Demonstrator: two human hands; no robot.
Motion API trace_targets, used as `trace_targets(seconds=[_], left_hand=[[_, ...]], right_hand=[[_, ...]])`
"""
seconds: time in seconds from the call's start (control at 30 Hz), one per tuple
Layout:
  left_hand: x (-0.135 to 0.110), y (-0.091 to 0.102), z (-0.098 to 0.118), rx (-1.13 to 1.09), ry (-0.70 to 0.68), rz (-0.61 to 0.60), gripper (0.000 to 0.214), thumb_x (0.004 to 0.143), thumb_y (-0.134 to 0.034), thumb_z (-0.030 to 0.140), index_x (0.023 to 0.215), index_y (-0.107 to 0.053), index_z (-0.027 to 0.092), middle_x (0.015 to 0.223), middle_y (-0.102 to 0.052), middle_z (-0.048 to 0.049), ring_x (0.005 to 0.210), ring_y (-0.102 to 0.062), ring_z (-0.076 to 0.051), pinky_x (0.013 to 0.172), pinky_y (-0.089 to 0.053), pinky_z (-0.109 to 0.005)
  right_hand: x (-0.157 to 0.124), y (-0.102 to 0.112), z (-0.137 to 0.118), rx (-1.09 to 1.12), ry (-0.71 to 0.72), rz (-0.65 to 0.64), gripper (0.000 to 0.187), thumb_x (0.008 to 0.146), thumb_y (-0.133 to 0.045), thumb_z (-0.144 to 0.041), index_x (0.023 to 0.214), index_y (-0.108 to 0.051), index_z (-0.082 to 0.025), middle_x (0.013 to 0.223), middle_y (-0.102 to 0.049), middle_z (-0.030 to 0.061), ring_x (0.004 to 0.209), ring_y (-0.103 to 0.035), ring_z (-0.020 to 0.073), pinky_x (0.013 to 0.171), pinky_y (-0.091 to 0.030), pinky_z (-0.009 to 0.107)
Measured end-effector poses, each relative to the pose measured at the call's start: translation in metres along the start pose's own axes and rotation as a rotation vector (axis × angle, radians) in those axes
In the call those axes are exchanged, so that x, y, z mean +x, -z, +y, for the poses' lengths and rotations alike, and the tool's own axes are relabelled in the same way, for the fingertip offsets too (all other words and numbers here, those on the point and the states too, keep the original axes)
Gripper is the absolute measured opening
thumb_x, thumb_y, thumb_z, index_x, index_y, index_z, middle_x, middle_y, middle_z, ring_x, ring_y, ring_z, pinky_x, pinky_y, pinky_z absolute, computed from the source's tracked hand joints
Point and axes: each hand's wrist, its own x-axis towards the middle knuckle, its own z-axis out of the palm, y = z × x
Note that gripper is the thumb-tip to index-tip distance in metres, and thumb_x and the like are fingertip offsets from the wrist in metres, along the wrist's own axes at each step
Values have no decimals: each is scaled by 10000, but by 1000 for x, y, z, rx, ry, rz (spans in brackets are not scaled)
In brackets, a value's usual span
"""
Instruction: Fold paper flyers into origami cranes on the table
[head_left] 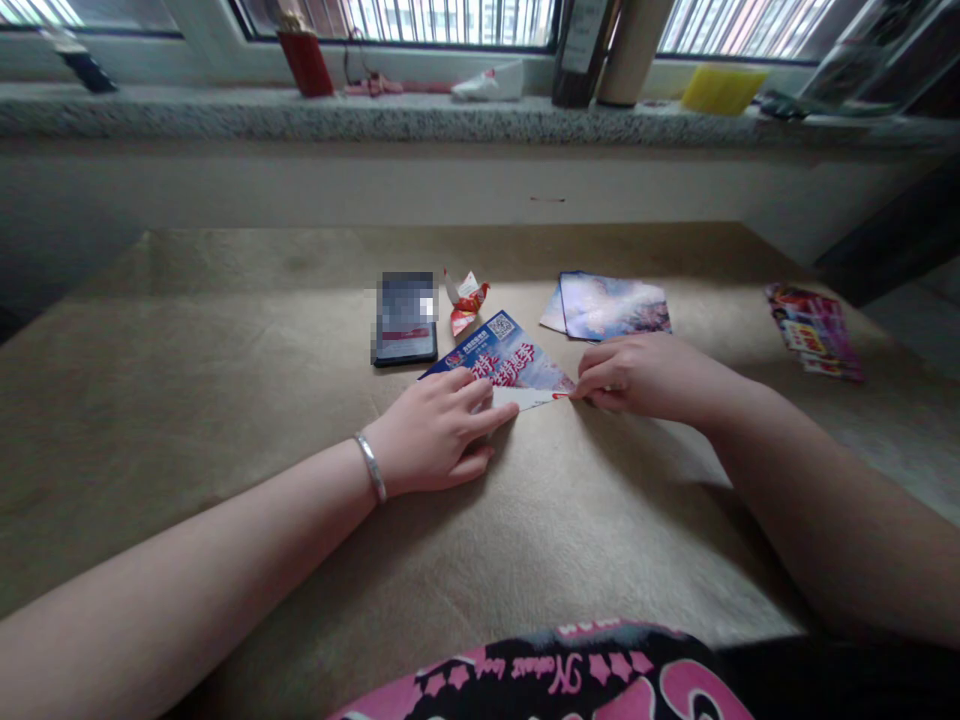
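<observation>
A printed paper sheet (517, 360), blue and pink with a QR code, lies on the table folded into a triangle, a white strip turned up along its near edge. My left hand (442, 425) rests flat on its left part, fingers stretched across the white strip. At the right corner, my right hand (637, 375) pinches the paper's tip between thumb and fingers. Just behind the sheet stands a small folded red and white paper figure (466, 303).
A phone (405, 318) lies left of the paper figure. Printed sheets (619, 305) are stacked behind my right hand, and colourful leaflets (816, 332) lie at the far right. Beyond the tan table (262, 300), a stone windowsill (420, 118) holds a red container (305, 62) and a yellow block (724, 90).
</observation>
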Motion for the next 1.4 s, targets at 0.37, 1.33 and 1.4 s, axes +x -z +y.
trace_targets(seconds=[0.37, 1.33, 1.4], left_hand=[[-1, 0, 1, -4, 3, -14, 427, 868, -459, 376, 1258, -515, 212, 1075, -573, -95, 947, -491, -240, 843, -418, -364], [-2, -2, -1, -27, 17, -14, 451, 864, -448, 372, 1286, -489, 220, 1107, -540, -100, 984, -459, -256, 888, -397, -392], [-2, -3, -1, -36, 20, -14, 452, 864, -446, 376, 1287, -490, 225, 1107, -535, -99, 989, -455, -258, 898, -392, -399]], right_hand=[[-4, 2, 3, -12, -33, -14, 247, 759, -564, -146, 839, -733, -308, 876, -715, -44, 692, -628, 116, 528, -340, 256], [14, -14, -22, 106, 75, 191, 256, 866, -503, -191, 935, -737, -269, 907, -703, 31, 806, -565, 164, 753, -411, 320], [15, -13, -24, 84, 97, 198, 245, 871, -512, -201, 942, -735, -275, 923, -707, 27, 825, -553, 173, 776, -402, 336]])
